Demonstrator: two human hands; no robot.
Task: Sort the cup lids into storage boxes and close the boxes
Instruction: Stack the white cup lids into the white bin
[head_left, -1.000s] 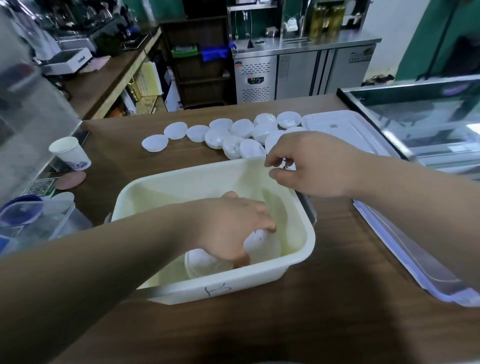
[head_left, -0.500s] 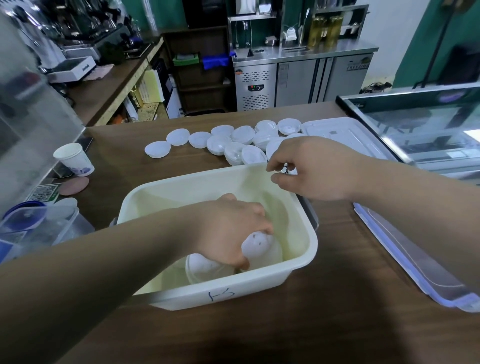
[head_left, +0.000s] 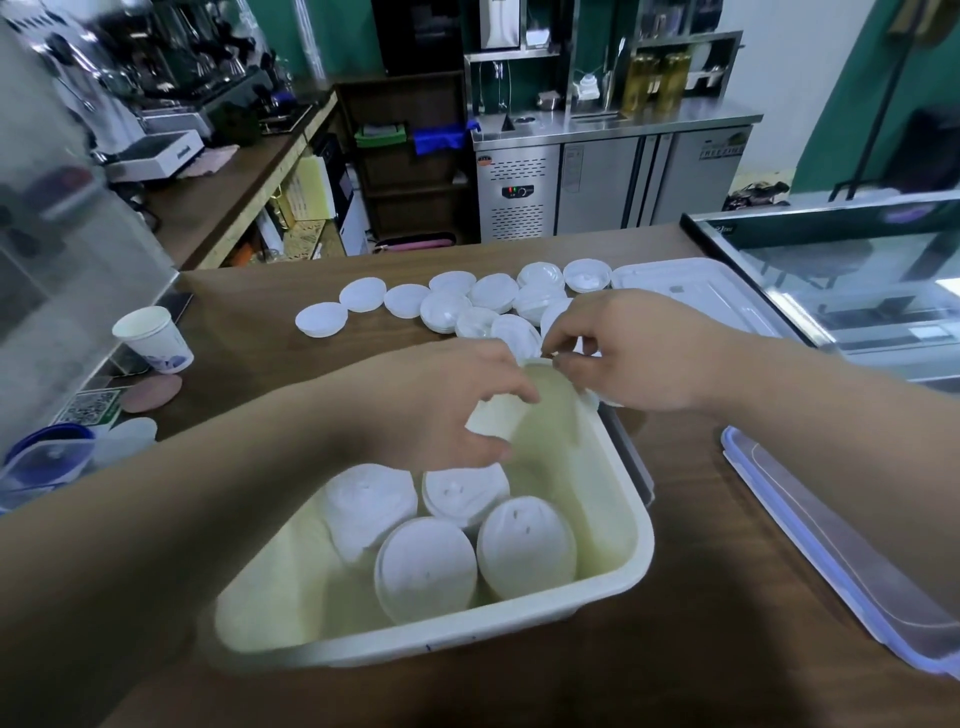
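A paper cup (head_left: 153, 339) stands on the brown bench (head_left: 249, 332) near a pink coaster (head_left: 152, 393). Behind are a steel refrigerator (head_left: 608, 182) and a glass display case (head_left: 852, 270).

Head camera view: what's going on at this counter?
A person is sorting white cup lids into a cream storage box on a wooden counter. Four show inside the box, and loose lids lie grouped beyond it. The left hand and right hand hover at its far rim, the right's fingers pinched together. What either holds is unclear. A blue-edged box cover lies to the right.
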